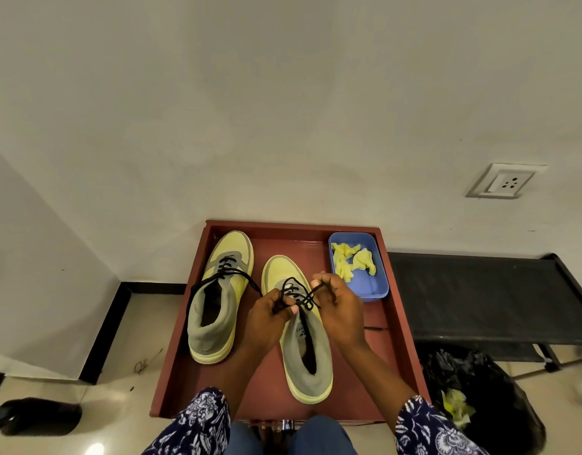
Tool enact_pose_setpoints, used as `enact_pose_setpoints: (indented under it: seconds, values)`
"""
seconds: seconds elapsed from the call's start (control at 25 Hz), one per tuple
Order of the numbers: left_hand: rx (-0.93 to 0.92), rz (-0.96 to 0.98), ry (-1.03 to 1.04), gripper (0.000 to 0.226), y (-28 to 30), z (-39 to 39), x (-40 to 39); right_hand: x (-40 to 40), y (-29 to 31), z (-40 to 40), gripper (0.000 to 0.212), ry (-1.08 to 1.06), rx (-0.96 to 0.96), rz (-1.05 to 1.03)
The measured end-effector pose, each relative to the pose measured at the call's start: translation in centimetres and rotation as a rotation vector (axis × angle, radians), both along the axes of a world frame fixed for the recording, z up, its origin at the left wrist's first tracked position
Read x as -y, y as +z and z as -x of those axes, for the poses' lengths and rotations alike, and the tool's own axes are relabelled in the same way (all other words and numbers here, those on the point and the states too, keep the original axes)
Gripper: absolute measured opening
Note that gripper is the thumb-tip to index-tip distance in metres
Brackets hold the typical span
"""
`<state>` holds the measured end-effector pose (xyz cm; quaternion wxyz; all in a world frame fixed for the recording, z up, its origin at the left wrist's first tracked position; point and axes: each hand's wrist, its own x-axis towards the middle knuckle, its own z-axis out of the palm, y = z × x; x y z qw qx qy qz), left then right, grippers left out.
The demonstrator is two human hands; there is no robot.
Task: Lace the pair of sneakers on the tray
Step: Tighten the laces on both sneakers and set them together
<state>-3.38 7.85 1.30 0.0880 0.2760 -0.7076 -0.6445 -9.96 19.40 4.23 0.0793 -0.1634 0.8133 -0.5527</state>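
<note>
Pinching the black lace [302, 298], both hands [270, 315] [340, 310] could pull too hard and tip the right sneaker [302, 343].

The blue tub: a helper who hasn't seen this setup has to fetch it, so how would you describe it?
Find the reddish-brown tray on the floor against the white wall. The blue tub sits in its far right corner, beyond the right hand. It is the only blue thing on the tray, a small rounded rectangle holding crumpled yellow paper, unlike the two yellow-and-grey sneakers beside it.
</note>
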Motion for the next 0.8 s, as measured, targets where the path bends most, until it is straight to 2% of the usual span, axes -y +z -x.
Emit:
enact_pose_setpoints:
  seconds: [0.24,0.4,0.48,0.56,0.72,0.8]
  values:
    - [-0.006,-0.054,0.006,0.021,0.1,-0.1,0.1,-0.7,0.1,0.4,0.025,0.149,-0.588,-0.15]
    - [-0.004,-0.059,0.0,0.022,0.6,-0.3,-0.1,-1.0,0.1,0.1,0.076,0.097,-0.822,-0.339]
    - [-0.008,-0.072,-0.005,0.021,0.6,-0.4,0.0,-1.2,0.6,-0.2,0.084,0.066,-0.887,-0.375]
    - [-0.012,-0.097,-0.016,0.017,0.6,-0.6,0.1,-1.5,1.2,-0.5,0.076,-0.007,-0.93,-0.372]
    - [-0.014,-0.152,-0.005,0.011,0.8,-0.7,0.2,-2.2,2.3,-0.5,0.036,-0.093,-1.03,-0.378]
    - [-0.023,-0.192,0.018,0.013,0.8,-0.8,0.4,-2.9,3.1,-0.3,0.039,-0.156,-1.123,-0.469]
